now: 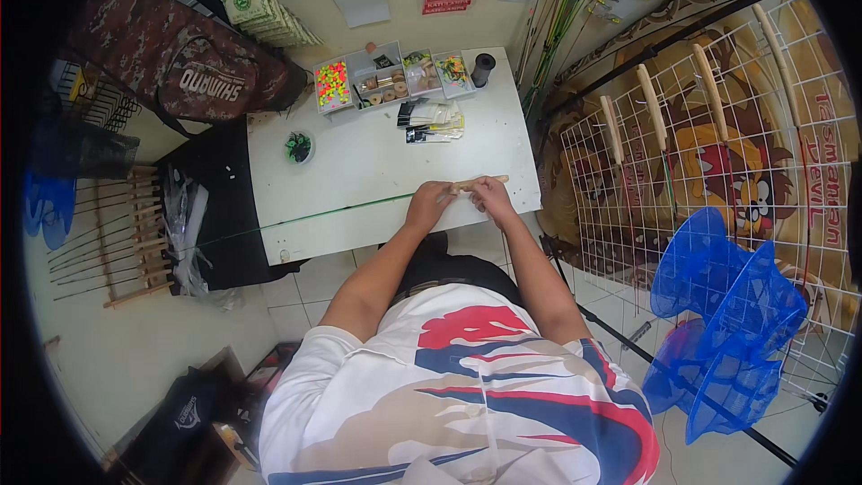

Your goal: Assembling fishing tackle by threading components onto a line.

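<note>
A slim fishing rod with a green shaft [359,204] and a pale wood-coloured handle [461,187] lies across the front of the white table [350,166]. Its thin tip runs out past the table's left edge. My left hand [431,204] is closed around the rod where the green shaft meets the handle. Just to the right, my right hand [491,198] has its fingers bent and pressed together at the handle. The handle's butt end sticks out beyond it. Anything small between the right fingers is too tiny to make out.
Farther back on the table are a tray of bright beads [332,86], a parts organiser [380,77], flat packets [433,117], a dark spool [483,69] and a small potted plant [298,147]. Blue mesh nets [718,305] and a wire grid [664,180] stand at right.
</note>
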Action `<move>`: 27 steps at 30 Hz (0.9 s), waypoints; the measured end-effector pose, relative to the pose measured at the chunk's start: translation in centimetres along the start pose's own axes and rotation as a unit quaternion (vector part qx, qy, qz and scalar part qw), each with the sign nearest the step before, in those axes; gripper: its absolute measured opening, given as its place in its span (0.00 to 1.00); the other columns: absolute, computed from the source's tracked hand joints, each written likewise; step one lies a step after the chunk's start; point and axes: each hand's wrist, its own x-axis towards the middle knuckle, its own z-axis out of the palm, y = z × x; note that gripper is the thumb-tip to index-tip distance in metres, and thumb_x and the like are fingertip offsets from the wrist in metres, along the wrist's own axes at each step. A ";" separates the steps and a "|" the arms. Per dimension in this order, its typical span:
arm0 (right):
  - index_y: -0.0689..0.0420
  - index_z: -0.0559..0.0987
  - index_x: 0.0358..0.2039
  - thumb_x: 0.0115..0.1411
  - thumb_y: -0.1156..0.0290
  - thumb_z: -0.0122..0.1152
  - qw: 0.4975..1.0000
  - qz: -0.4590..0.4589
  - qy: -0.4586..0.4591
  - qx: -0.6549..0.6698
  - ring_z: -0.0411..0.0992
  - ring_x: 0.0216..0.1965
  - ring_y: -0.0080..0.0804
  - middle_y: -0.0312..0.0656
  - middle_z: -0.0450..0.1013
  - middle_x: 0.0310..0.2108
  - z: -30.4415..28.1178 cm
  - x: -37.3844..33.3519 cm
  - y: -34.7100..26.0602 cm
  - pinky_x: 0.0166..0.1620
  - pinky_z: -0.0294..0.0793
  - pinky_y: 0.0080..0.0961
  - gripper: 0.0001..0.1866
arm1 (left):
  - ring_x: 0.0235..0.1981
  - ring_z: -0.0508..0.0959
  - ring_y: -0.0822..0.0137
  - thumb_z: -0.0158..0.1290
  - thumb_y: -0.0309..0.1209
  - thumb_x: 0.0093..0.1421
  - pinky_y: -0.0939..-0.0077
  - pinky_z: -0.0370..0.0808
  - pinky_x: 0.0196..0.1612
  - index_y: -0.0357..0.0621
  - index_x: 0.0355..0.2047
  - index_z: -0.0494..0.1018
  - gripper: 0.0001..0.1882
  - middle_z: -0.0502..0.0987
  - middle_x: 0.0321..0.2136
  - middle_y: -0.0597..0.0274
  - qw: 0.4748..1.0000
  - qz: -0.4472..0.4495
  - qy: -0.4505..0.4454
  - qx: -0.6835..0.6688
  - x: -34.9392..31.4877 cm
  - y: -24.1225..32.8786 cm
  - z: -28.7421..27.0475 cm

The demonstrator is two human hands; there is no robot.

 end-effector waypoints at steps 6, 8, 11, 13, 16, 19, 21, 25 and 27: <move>0.58 0.74 0.30 0.60 0.68 0.56 0.999 -0.005 -0.005 0.052 0.61 0.20 0.19 0.33 0.66 0.22 -0.8 0.4 0.0 0.22 0.61 0.17 0.07 | 0.42 0.78 0.53 0.63 0.29 0.51 0.63 0.74 0.48 0.39 0.40 0.79 0.16 0.80 0.37 0.52 0.999 0.035 0.005 -0.017 0.5 0.6 0.3; 0.58 0.74 0.31 0.60 0.68 0.56 0.998 0.003 -0.011 0.057 0.62 0.21 0.19 0.32 0.67 0.22 -0.8 0.3 0.0 0.22 0.61 0.16 0.06 | 0.42 0.78 0.53 0.63 0.29 0.51 0.62 0.74 0.47 0.39 0.40 0.79 0.15 0.80 0.37 0.52 1.000 0.025 0.006 -0.015 0.5 0.7 0.4; 0.58 0.76 0.33 0.60 0.68 0.57 0.999 0.005 -0.021 0.034 0.64 0.22 0.18 0.32 0.68 0.23 -0.3 -0.1 -0.8 0.23 0.61 0.16 0.07 | 0.41 0.78 0.52 0.63 0.29 0.52 0.62 0.74 0.47 0.39 0.41 0.79 0.15 0.80 0.37 0.51 1.000 0.015 0.005 -0.008 0.6 0.3 0.5; 0.58 0.77 0.34 0.60 0.67 0.58 1.000 -0.001 -0.020 0.006 0.65 0.23 0.17 0.32 0.69 0.23 -0.1 -0.3 -0.9 0.23 0.62 0.16 0.07 | 0.41 0.78 0.52 0.63 0.30 0.52 0.62 0.74 0.47 0.40 0.41 0.78 0.16 0.80 0.37 0.51 1.000 0.018 -0.001 -0.006 0.8 0.2 0.6; 0.59 0.79 0.34 0.59 0.67 0.63 0.998 -0.025 -0.021 -0.048 0.66 0.24 0.16 0.31 0.71 0.25 0.0 0.0 -0.3 0.25 0.63 0.16 0.08 | 0.38 0.78 0.53 0.63 0.31 0.52 0.62 0.75 0.45 0.40 0.39 0.79 0.15 0.80 0.35 0.52 0.999 0.041 0.013 0.007 1.0 0.4 0.7; 0.59 0.82 0.36 0.57 0.68 0.66 0.986 -0.127 -0.034 -0.099 0.68 0.26 0.18 0.31 0.74 0.27 -0.2 0.8 0.8 0.31 0.68 0.16 0.09 | 0.39 0.78 0.53 0.63 0.30 0.51 0.62 0.74 0.45 0.40 0.37 0.80 0.13 0.81 0.34 0.54 0.999 0.036 0.012 0.014 1.4 0.9 0.9; 0.59 0.83 0.39 0.59 0.69 0.64 0.983 -0.156 -0.051 -0.079 0.72 0.31 0.24 0.36 0.77 0.31 -0.2 1.2 1.3 0.39 0.71 0.19 0.10 | 0.39 0.79 0.54 0.63 0.31 0.51 0.63 0.74 0.45 0.41 0.37 0.80 0.13 0.81 0.34 0.55 0.999 0.030 0.009 0.011 1.4 1.1 0.8; 0.58 0.83 0.40 0.60 0.72 0.61 0.965 -0.192 -0.032 -0.175 0.74 0.36 0.30 0.41 0.77 0.35 -0.2 1.1 1.1 0.44 0.72 0.23 0.10 | 0.39 0.79 0.55 0.64 0.32 0.51 0.63 0.74 0.44 0.42 0.37 0.80 0.13 0.82 0.34 0.55 0.999 0.024 0.005 0.023 1.3 1.4 0.4; 0.58 0.84 0.39 0.58 0.74 0.59 0.946 -0.189 -0.027 -0.261 0.74 0.38 0.33 0.45 0.75 0.37 -0.4 1.1 0.9 0.45 0.73 0.25 0.10 | 0.38 0.79 0.55 0.64 0.32 0.51 0.63 0.75 0.43 0.43 0.38 0.80 0.14 0.81 0.33 0.56 1.000 0.001 0.000 0.021 1.3 1.5 0.4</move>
